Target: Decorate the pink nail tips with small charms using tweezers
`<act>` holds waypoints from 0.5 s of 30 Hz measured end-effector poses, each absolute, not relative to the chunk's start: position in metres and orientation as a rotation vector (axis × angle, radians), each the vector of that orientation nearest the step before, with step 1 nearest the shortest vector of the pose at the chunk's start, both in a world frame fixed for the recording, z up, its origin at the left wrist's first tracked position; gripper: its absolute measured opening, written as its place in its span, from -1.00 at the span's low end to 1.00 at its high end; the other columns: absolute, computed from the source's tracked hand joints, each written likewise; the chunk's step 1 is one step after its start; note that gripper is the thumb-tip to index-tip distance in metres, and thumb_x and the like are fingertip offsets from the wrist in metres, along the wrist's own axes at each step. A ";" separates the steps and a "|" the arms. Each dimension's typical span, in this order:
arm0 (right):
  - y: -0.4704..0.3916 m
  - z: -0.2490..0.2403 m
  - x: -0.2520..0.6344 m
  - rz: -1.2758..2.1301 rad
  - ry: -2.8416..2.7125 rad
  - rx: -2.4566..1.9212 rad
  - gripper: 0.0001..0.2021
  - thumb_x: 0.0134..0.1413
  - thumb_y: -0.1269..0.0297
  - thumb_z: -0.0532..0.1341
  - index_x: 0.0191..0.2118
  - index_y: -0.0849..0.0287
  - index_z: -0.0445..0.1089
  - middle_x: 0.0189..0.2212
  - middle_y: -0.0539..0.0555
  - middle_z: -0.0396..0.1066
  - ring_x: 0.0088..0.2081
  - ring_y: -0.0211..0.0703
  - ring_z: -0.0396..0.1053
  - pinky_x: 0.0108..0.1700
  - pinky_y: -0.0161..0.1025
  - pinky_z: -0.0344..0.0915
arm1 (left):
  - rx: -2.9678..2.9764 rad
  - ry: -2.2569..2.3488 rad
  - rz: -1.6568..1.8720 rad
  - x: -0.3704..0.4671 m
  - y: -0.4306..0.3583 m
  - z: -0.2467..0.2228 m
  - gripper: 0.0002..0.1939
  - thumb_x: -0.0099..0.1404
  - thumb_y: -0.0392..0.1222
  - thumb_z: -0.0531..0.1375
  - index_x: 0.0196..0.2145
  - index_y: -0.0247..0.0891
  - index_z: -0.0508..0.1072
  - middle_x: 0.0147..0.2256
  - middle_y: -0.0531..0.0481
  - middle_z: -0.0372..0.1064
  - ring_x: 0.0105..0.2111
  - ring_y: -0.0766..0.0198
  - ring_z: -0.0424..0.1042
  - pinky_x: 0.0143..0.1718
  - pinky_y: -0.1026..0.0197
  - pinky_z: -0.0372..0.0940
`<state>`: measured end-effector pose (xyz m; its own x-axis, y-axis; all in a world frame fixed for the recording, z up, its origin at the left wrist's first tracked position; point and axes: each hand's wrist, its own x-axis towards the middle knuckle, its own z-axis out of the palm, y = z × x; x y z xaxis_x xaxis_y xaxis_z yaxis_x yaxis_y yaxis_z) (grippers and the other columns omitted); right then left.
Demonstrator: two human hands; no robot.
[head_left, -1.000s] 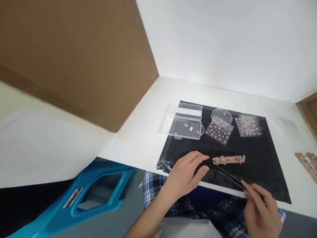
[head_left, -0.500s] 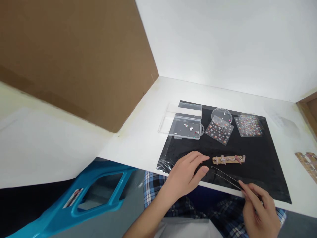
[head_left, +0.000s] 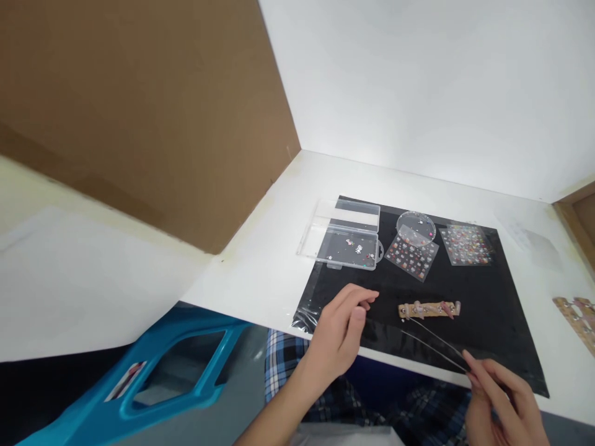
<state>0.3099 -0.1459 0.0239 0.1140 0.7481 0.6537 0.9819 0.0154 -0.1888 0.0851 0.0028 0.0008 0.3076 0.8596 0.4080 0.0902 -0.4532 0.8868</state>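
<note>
My right hand (head_left: pixel 504 402) pinches the back end of long thin tweezers (head_left: pixel 434 344), whose tips reach the left end of a tan strip carrying several decorated fake nails (head_left: pixel 430 309). My left hand (head_left: pixel 341 331) rests on the near left part of the black mat (head_left: pixel 488 310), fingers loosely curled and holding nothing, a short way left of the strip. Behind them on the mat lie an open clear plastic box with tiny charms (head_left: pixel 346 238), a round clear dish (head_left: pixel 416 225) and two sticker sheets (head_left: pixel 413 256) (head_left: pixel 466 243).
A brown cardboard panel (head_left: pixel 139 105) stands at the left and a white wall at the back. A second tan nail strip (head_left: pixel 576 313) lies at the table's right edge. A blue plastic stool (head_left: pixel 153 384) sits below left of the white table (head_left: pixel 274 248).
My left hand has drawn back left from the nail strip and curled its fingers. The tweezer tips have moved up to the strip's left end. The view shifted slightly.
</note>
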 end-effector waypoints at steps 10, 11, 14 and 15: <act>-0.062 0.040 0.389 -0.504 -1.844 -1.580 -0.27 0.41 0.55 0.23 0.50 -0.33 0.25 -0.06 0.01 0.45 -0.15 -0.25 0.45 -0.04 -0.27 0.37 | 1.505 0.833 1.326 0.079 0.003 -0.004 -0.43 0.75 0.12 -0.10 -0.05 -0.15 0.64 -0.27 0.00 0.47 -0.27 0.32 0.42 -0.21 0.29 0.34; -0.061 0.042 0.391 -0.471 -1.890 -1.560 -0.28 0.42 0.54 0.21 0.51 -0.31 0.24 -0.06 0.02 0.45 -0.15 -0.25 0.46 -0.04 -0.27 0.38 | 1.503 0.819 1.329 0.079 0.002 -0.005 -0.42 0.75 0.15 -0.11 -0.04 -0.14 0.64 -0.26 0.00 0.47 -0.26 0.31 0.42 -0.20 0.28 0.34; -0.077 0.043 0.391 -0.381 -1.999 -1.503 -0.31 0.44 0.50 0.18 0.51 -0.29 0.25 -0.06 0.05 0.45 -0.16 -0.23 0.47 -0.06 -0.23 0.38 | 1.463 0.811 1.326 0.077 -0.001 -0.008 -0.38 0.74 0.20 -0.13 -0.03 -0.13 0.64 -0.26 -0.01 0.46 -0.26 0.28 0.41 -0.20 0.25 0.34; -0.087 0.041 0.390 -0.369 -2.026 -1.481 -0.34 0.44 0.48 0.19 0.49 -0.28 0.28 -0.09 0.05 0.46 -0.17 -0.21 0.47 -0.07 -0.21 0.37 | 1.451 0.818 1.322 0.078 -0.001 -0.008 -0.37 0.74 0.21 -0.14 -0.03 -0.14 0.64 -0.26 -0.01 0.46 -0.26 0.28 0.41 -0.20 0.25 0.33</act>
<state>0.3904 -0.0867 0.0408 -0.2011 0.7674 0.6088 0.9326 0.3401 -0.1206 0.0776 -0.0014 -0.0080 0.1840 0.9290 0.3212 -0.1272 -0.3015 0.9449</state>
